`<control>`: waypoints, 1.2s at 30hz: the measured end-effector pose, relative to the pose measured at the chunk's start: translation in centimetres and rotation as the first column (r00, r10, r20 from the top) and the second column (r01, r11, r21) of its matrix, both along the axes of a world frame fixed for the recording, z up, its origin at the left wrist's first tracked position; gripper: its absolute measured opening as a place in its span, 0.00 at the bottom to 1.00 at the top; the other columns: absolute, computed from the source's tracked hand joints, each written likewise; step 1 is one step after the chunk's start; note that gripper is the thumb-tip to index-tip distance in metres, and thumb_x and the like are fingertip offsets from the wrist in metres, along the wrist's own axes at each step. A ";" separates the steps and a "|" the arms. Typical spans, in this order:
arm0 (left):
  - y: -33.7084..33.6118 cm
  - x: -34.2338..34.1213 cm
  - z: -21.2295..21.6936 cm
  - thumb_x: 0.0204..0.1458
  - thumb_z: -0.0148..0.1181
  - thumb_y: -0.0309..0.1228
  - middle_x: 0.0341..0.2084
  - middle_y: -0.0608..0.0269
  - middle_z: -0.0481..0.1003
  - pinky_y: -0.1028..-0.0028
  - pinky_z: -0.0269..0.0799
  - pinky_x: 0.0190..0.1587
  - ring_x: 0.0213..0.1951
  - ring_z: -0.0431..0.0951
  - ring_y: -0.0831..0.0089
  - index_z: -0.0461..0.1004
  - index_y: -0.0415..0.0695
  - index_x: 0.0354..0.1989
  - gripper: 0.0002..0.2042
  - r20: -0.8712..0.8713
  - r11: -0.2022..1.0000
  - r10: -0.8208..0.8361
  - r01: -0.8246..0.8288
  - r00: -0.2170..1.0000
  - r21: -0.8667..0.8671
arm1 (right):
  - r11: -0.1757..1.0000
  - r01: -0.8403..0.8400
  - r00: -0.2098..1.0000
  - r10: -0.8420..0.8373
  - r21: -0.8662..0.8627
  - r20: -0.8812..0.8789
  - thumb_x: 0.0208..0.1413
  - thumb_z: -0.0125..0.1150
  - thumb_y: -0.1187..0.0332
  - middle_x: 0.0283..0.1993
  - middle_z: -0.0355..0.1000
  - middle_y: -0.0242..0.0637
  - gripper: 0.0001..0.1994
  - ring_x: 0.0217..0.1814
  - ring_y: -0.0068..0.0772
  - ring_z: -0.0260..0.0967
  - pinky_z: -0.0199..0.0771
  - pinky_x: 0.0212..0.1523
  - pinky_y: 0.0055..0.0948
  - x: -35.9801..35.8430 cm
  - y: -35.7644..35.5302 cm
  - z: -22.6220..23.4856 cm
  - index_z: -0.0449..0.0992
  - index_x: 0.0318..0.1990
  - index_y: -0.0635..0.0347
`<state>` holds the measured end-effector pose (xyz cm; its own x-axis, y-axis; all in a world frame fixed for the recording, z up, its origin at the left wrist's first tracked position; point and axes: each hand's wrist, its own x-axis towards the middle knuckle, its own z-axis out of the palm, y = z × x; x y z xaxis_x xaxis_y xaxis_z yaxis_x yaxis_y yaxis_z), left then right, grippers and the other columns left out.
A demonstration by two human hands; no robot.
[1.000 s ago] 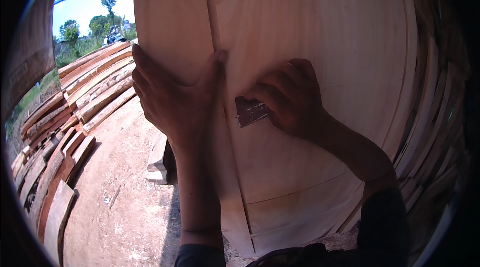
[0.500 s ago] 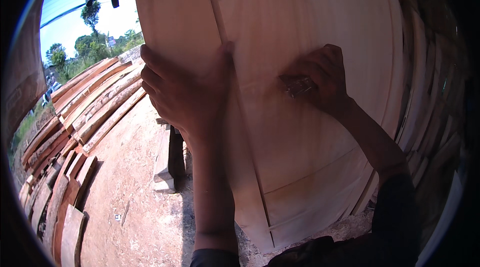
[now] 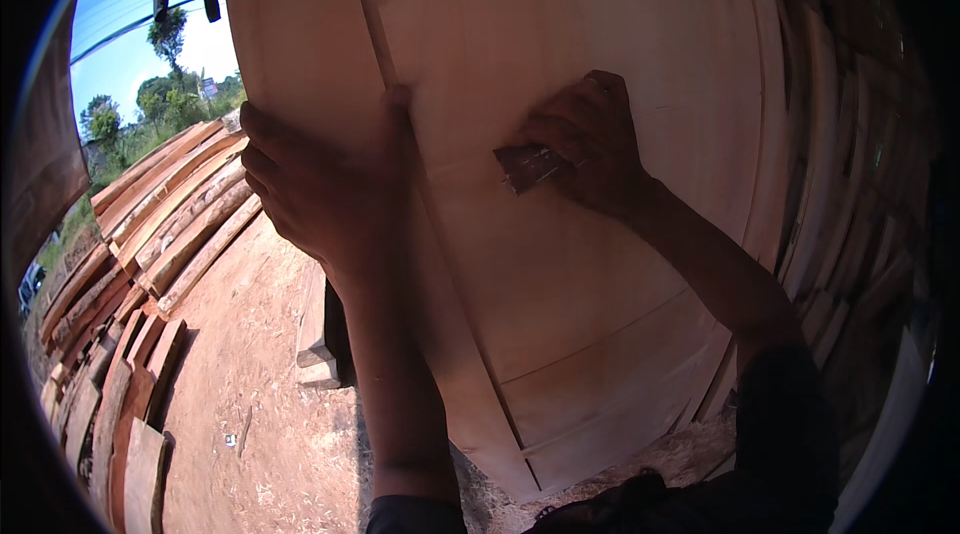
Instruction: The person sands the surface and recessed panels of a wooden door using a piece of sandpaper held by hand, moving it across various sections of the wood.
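Note:
A large pale wooden panel (image 3: 560,264) fills the middle of the view, with a long straight groove running down its left part. My left hand (image 3: 335,169) grips the panel's left edge; its fingers curl around that edge and the thumb lies by the groove. On the panel's face, right of the groove, my right hand (image 3: 590,139) is closed on a creased, dark brown piece of sandpaper (image 3: 528,169). The sandpaper's left end sticks out from under the fingers, against the wood. Part of it is hidden by the hand.
Rough-sawn planks (image 3: 190,204) lie stacked on the ground at left, with shorter boards (image 3: 140,474) nearer. A wooden block (image 3: 318,354) stands below the panel's left edge. More boards (image 3: 840,164) lean along the right side. Shavings litter the ground.
The whole scene has shifted left in view. My right hand and the sandpaper have moved slightly left across the panel, and more of the sandpaper shows. My left hand keeps its hold.

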<state>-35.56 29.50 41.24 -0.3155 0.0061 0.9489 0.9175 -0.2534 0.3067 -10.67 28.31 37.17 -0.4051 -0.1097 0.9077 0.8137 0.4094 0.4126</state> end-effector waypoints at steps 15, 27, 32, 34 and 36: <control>0.7 -1.6 0.3 0.44 0.73 0.71 0.63 0.36 0.71 0.45 0.71 0.65 0.65 0.74 0.41 0.58 0.35 0.75 0.61 -0.039 0.998 -0.045 0.043 0.998 -0.040 | 0.974 -0.218 0.968 0.208 0.060 0.143 0.50 0.76 0.68 0.33 0.72 0.20 0.08 0.42 0.26 0.72 0.63 0.57 0.45 2.8 0.3 1.6 0.84 0.37 0.44; -0.1 -1.5 0.6 0.41 0.72 0.74 0.60 0.38 0.73 0.45 0.73 0.63 0.63 0.76 0.42 0.59 0.36 0.74 0.62 0.050 0.988 -0.071 0.077 0.996 -0.134 | 0.960 -0.267 0.944 0.243 0.083 0.225 0.50 0.76 0.70 0.35 0.70 0.23 0.08 0.42 0.28 0.71 0.64 0.58 0.45 3.8 0.5 1.9 0.83 0.37 0.47; 0.6 -1.2 0.2 0.41 0.77 0.69 0.55 0.40 0.73 0.45 0.76 0.58 0.59 0.77 0.42 0.57 0.36 0.73 0.61 -0.004 0.995 -0.058 0.057 0.998 -0.083 | 0.974 -0.224 0.946 0.206 0.045 0.251 0.50 0.76 0.67 0.37 0.72 0.23 0.08 0.45 0.29 0.72 0.64 0.58 0.44 -1.1 1.0 2.4 0.84 0.37 0.48; -0.2 -1.2 0.2 0.43 0.75 0.71 0.58 0.42 0.73 0.46 0.75 0.60 0.61 0.77 0.44 0.61 0.40 0.72 0.57 0.021 0.992 -0.062 0.064 0.998 -0.113 | 0.980 -0.193 0.953 0.177 0.042 0.245 0.50 0.76 0.66 0.37 0.72 0.23 0.07 0.45 0.29 0.72 0.63 0.59 0.44 0.2 0.2 2.2 0.84 0.37 0.47; 0.6 -1.4 -0.4 0.42 0.76 0.71 0.58 0.43 0.74 0.46 0.76 0.59 0.61 0.77 0.44 0.62 0.41 0.72 0.57 -0.014 0.997 -0.043 0.042 0.999 -0.058 | 0.989 -0.144 0.966 0.132 0.038 0.222 0.50 0.76 0.66 0.37 0.72 0.23 0.08 0.45 0.29 0.72 0.63 0.59 0.44 2.9 -0.5 1.7 0.84 0.38 0.47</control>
<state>-36.94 30.15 40.85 -0.2994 0.0743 0.9512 0.9109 -0.2746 0.3081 -7.80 27.82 38.82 -0.5701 -0.2244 0.7904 0.6387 0.4841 0.5981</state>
